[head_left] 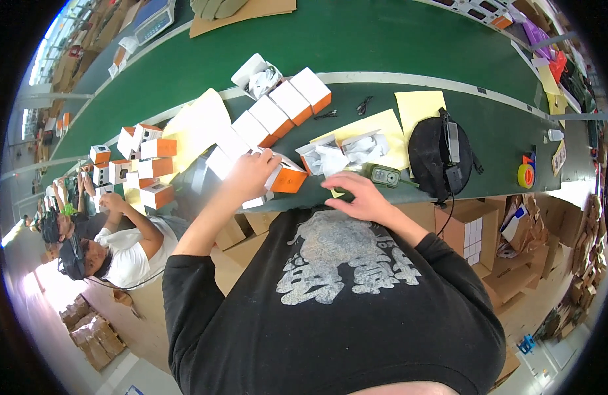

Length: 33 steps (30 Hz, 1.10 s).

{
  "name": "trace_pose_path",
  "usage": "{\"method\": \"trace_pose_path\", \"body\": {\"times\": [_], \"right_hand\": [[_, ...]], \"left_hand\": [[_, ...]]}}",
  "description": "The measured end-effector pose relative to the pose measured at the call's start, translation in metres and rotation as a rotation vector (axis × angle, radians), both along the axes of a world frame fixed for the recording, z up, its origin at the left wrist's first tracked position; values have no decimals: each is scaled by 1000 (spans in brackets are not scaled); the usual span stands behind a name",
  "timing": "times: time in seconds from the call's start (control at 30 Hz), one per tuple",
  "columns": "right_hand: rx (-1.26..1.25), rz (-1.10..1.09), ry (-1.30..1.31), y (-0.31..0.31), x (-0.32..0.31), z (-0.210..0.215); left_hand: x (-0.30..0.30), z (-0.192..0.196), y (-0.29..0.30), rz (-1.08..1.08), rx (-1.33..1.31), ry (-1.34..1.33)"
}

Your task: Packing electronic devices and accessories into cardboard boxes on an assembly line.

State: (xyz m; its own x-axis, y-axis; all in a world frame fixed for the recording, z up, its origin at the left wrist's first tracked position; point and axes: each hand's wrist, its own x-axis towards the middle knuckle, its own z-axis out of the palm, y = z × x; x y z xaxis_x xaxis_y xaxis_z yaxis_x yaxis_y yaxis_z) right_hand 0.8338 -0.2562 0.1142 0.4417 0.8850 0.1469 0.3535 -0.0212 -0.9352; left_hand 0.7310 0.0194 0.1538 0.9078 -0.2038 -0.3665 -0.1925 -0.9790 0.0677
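My left hand (253,174) is closed around the side of a small white and orange box (289,180), its fingertips along the top edge. Part of this box is hidden under the hand. Beyond it a slanting row of similar white boxes (271,117) with orange sides stretches away to the right. My right hand (360,197) hovers by the table's near edge, fingers apart, seemingly holding nothing. Just beyond it lie a green handheld device (385,176) with a strap and open boxes stuffed with white tissue paper (366,149).
An open white box (256,76) with tissue stands behind the row. Yellow paper sheets (419,104), short black cables (364,105), a black bag (439,158) and yellow tape (526,176) lie on the green table (383,46). At left, a co-worker (136,247) sits near more boxes (157,167).
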Motion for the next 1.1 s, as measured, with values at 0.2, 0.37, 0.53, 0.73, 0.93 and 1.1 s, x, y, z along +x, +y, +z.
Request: {"method": "trace_pose_path", "body": {"times": [0.2,0.37,0.53,0.73,0.93,1.1], "right_hand": [[76,40,-254,51,-8,31],[-63,76,-146,68,-14,35],[38,-93,46,42,-6,42],[79,-106,47,26,-4,49],[107,-85,-156,19,7,53],[187,151,-229,15,25,67]], "left_hand": [[8,72,-4,165,-190,16],[10,110,-19,177,-257,29],[-6,119,-29,366,-389,-221],[-7,105,-40,325,-378,-310],[-1,98,-31,140,-385,-405],[-3,120,-35,-22,-309,-436]]}}
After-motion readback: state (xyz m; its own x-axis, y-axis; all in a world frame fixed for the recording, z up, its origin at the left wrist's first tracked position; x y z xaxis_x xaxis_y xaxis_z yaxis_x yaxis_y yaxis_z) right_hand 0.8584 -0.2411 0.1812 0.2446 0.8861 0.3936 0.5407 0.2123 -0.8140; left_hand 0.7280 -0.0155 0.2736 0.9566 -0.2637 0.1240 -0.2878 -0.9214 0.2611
